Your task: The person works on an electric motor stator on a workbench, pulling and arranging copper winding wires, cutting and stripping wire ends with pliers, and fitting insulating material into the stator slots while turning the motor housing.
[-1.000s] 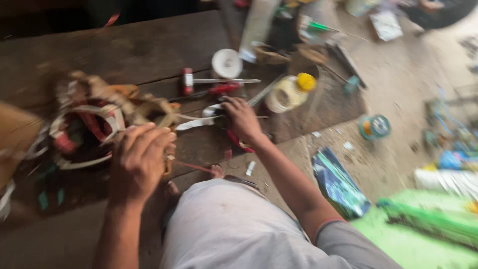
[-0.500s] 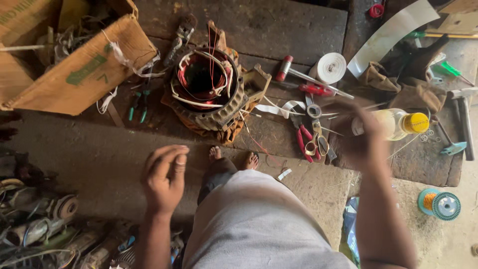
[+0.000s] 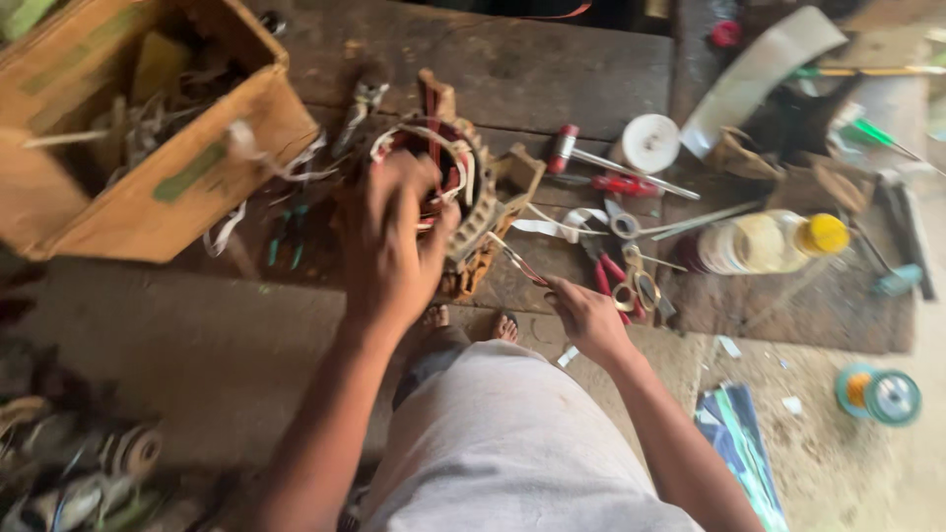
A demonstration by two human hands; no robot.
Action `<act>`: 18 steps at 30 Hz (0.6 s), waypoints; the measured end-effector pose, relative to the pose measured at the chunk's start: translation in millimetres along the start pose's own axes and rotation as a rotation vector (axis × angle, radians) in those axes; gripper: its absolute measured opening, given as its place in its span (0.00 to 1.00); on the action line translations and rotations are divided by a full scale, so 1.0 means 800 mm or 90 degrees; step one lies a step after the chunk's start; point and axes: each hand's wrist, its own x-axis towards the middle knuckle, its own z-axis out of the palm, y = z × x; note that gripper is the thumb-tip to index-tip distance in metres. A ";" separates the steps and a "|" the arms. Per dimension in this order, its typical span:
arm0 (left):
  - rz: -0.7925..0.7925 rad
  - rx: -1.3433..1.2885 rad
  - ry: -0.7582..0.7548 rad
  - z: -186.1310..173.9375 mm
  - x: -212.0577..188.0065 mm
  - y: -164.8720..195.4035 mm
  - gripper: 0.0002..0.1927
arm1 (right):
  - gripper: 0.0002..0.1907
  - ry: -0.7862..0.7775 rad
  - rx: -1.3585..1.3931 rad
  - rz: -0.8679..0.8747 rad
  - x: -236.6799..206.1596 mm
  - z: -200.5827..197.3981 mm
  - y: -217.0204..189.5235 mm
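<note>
The left hand (image 3: pixel 389 236) is spread wide, fingers resting on the round metal motor part with copper wire and white cord (image 3: pixel 463 202). The right hand (image 3: pixel 586 313) pinches a thin stick (image 3: pixel 514 261) that touches the part. Red-handled scissors (image 3: pixel 616 271) lie just beside the right hand.

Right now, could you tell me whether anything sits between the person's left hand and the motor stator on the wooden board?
Nothing visible does. The left hand is already over the motor stator, fingers spread across its winding side. The right hand is apart, at a thin strip that runs up to the stator. Blur hides the exact contact.
</note>
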 end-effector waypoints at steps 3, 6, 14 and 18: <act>-0.049 0.052 -0.096 0.021 0.045 -0.018 0.28 | 0.20 0.059 -0.004 -0.025 -0.018 -0.009 0.007; -0.008 -0.013 -0.102 0.034 0.080 -0.023 0.11 | 0.20 0.015 -0.077 0.107 -0.023 -0.021 -0.022; -0.088 -0.650 -0.273 -0.009 0.084 -0.008 0.09 | 0.34 0.283 -0.285 0.035 -0.048 -0.090 -0.155; -0.115 -0.562 -0.401 -0.040 0.106 0.007 0.11 | 0.29 0.278 -0.182 0.057 -0.031 -0.089 -0.187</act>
